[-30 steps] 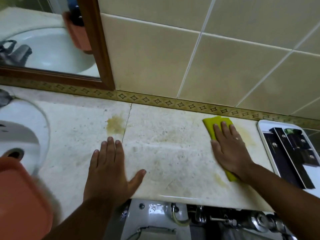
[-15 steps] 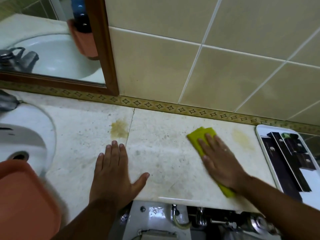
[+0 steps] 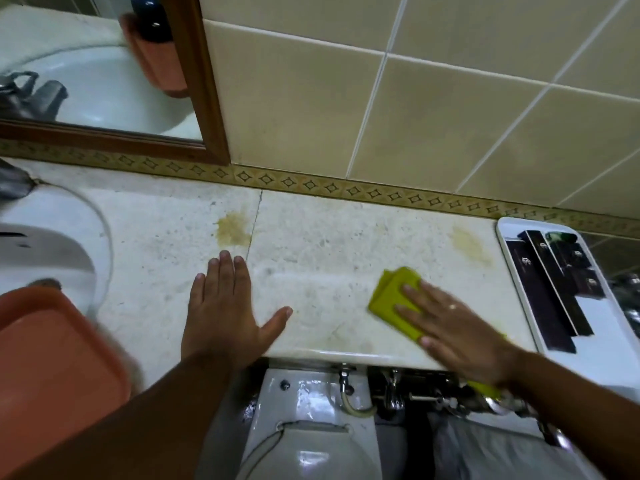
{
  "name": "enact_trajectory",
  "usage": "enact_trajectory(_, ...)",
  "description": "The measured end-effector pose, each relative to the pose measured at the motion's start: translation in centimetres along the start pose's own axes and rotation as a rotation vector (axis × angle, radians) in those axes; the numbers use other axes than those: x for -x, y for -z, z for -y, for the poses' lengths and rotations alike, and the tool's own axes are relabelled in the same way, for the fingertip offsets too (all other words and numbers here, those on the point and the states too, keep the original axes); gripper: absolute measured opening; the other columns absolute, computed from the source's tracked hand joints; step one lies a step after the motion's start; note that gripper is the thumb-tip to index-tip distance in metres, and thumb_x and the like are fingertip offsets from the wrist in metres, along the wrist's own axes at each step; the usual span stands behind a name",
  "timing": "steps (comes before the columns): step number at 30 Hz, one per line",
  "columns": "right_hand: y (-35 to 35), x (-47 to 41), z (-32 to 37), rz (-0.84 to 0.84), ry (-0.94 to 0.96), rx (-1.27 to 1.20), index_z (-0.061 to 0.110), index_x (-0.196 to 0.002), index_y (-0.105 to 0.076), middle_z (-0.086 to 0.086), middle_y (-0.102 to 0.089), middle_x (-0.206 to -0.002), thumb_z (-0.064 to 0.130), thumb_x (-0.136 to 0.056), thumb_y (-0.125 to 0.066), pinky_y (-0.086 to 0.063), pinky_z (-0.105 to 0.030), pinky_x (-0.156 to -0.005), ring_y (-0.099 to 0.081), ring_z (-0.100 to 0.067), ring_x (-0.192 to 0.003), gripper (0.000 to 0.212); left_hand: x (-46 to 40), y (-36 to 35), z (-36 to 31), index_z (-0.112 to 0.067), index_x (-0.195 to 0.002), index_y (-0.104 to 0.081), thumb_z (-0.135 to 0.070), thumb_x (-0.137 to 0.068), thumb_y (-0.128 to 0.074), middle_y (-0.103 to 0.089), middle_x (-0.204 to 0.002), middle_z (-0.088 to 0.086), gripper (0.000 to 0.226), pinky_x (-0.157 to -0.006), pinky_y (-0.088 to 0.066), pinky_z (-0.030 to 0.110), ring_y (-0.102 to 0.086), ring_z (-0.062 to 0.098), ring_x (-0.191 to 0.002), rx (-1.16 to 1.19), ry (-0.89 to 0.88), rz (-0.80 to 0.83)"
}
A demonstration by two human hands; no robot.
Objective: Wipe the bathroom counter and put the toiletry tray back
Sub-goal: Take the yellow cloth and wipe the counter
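The pale marble counter [image 3: 311, 244] runs below the tiled wall and carries two yellowish stains. My right hand [image 3: 457, 327] lies flat on a folded yellow-green cloth [image 3: 391, 299] near the counter's front edge, pressing it down; part of the cloth sticks out past my wrist. My left hand [image 3: 225, 306] rests flat on the counter with fingers spread, holding nothing, just below the left stain [image 3: 232, 229]. A white toiletry tray [image 3: 519, 271] with dark boxes in it sits at the counter's right end.
A white sink [image 3: 52, 244] is at the left, with an orange tray [image 3: 52, 358] in front of it. A wood-framed mirror [image 3: 204, 84] hangs above. A toilet tank and chrome pipes [image 3: 391, 393] lie below the counter's edge. The second stain [image 3: 467, 244] is near the white tray.
My right hand has slid the cloth from the back of the counter toward its front edge, uncovering the right stain. The left hand has stayed put.
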State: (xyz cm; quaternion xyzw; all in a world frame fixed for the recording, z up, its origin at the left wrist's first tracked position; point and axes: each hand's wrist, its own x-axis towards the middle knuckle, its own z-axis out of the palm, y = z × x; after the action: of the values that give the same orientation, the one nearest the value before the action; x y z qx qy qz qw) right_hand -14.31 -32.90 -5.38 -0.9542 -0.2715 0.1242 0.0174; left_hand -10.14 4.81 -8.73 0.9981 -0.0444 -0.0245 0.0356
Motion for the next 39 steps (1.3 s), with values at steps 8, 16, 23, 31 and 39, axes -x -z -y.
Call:
enact_trajectory(8, 1.4, -9.0, 0.6, -0.115, -0.217, 0.059, 0.023, -0.155, -0.017, -0.014, -0.014, -0.163, 0.039, -0.101, -0.030, -0.010, -0.044, -0.122, -0.005, -0.036, -0.150, 0.057, -0.1, -0.4, 0.1, -0.002, -0.153, -0.021, -0.085, -0.080, -0.016, -0.021, -0.161, 0.021, 0.111, -0.121, -0.016, 0.050, -0.020, 0.035, -0.149, -0.024, 0.001, -0.041)
enact_trajectory(16, 0.0, 2.4, -3.4, 0.033, -0.073, -0.002, 0.043, -0.153, -0.007, 0.004, 0.003, -0.165, 0.055, -0.097, -0.015, -0.011, -0.046, -0.120, 0.010, -0.021, -0.151, 0.058, -0.1, -0.5, 0.0, -0.002, -0.153, -0.020, -0.085, -0.080, -0.019, -0.023, -0.160, 0.022, 0.111, -0.120, -0.017, 0.050, -0.021, 0.036, -0.148, -0.024, -0.004, -0.060)
enact_trajectory(23, 1.7, -12.5, 2.4, -0.150, -0.340, 0.061, 0.023, -0.155, -0.014, -0.015, -0.011, -0.164, 0.039, -0.102, -0.029, -0.007, -0.044, -0.120, -0.003, -0.038, -0.150, 0.058, -0.1, -0.4, 0.1, -0.003, -0.154, -0.019, -0.085, -0.080, -0.016, -0.018, -0.162, 0.020, 0.110, -0.121, -0.015, 0.049, -0.019, 0.034, -0.149, -0.032, -0.011, -0.050)
enact_trajectory(31, -0.7, -2.8, 3.1, -0.081, 0.050, -0.058, 0.035, -0.154, -0.019, 0.001, -0.007, -0.164, 0.046, -0.100, -0.029, -0.006, -0.038, -0.121, 0.000, -0.024, -0.152, 0.056, 0.6, 0.0, -0.4, -0.004, -0.155, -0.018, -0.084, -0.079, -0.019, -0.015, -0.164, 0.019, 0.110, -0.122, -0.015, 0.049, -0.016, 0.034, -0.151, 0.013, 0.002, -0.011)
enact_trajectory(39, 2.5, -16.3, 1.3, -0.148, -0.650, -0.038, 0.019, -0.156, -0.010, -0.016, -0.003, -0.164, 0.039, -0.099, -0.028, -0.008, -0.047, -0.120, -0.001, -0.039, -0.150, 0.063, 0.2, -0.3, -0.1, -0.003, -0.155, -0.021, -0.085, -0.080, -0.016, -0.018, -0.163, 0.019, 0.111, -0.122, -0.016, 0.049, -0.018, 0.033, -0.150, -0.009, 0.006, -0.008)
